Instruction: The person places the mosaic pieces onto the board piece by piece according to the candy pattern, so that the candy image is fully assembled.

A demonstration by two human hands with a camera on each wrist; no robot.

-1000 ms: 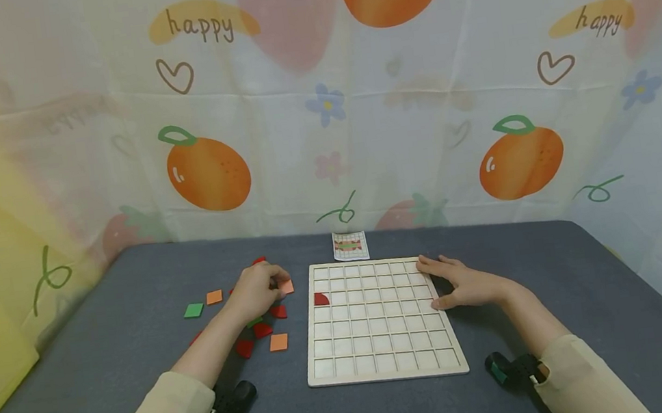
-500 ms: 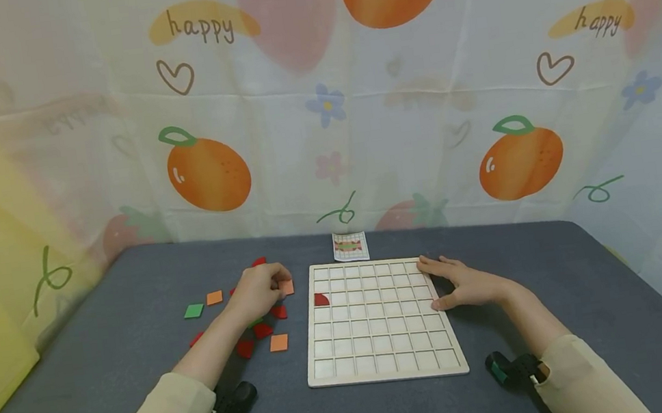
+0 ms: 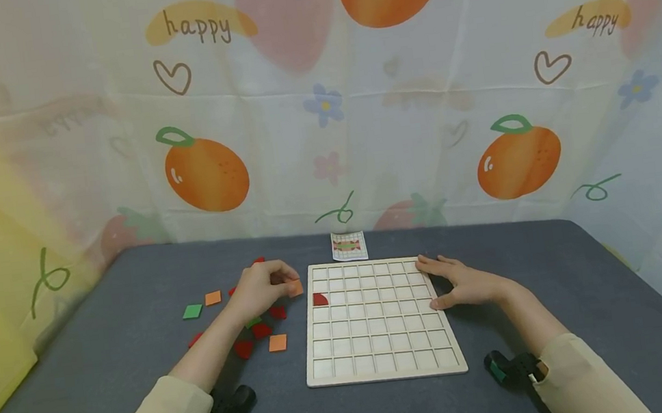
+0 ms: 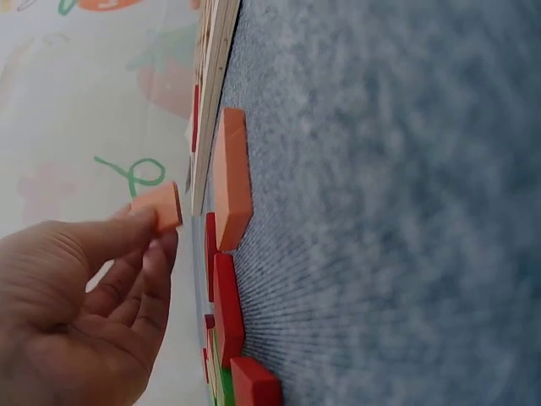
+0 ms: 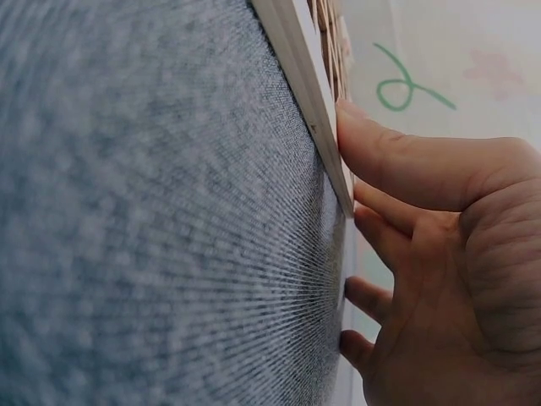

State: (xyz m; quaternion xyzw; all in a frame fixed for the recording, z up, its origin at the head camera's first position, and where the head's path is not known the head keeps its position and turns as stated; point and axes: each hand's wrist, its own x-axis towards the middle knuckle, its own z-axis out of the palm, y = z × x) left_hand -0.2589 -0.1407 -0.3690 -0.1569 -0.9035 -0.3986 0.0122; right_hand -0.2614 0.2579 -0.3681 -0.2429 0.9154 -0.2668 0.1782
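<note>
Between thumb and fingers my left hand [image 3: 260, 289] pinches an orange square tile [image 4: 162, 207], lifted off the table just left of the grid board [image 3: 382, 374]. The board is pale wood with rows of square cells. One red quarter-round tile [image 3: 320, 299] lies in a cell at its left side. My right hand [image 3: 469, 284] rests on the board's right edge, fingers spread; in the right wrist view its thumb [image 5: 397, 161] touches the rim. Under and around the left hand lie loose red tiles [image 3: 244, 349], partly hidden by the hand and forearm.
More orange tiles [image 3: 277, 342] and a green tile [image 3: 192, 312] lie on the grey table left of the board. A small printed card [image 3: 349, 246] with a coloured grid pattern lies behind the board. A patterned curtain [image 3: 318, 98] hangs at the table's far edge.
My left hand has picked up the orange tile and moved it slightly right, toward the board. The right hand stays where it was on the board's edge.
</note>
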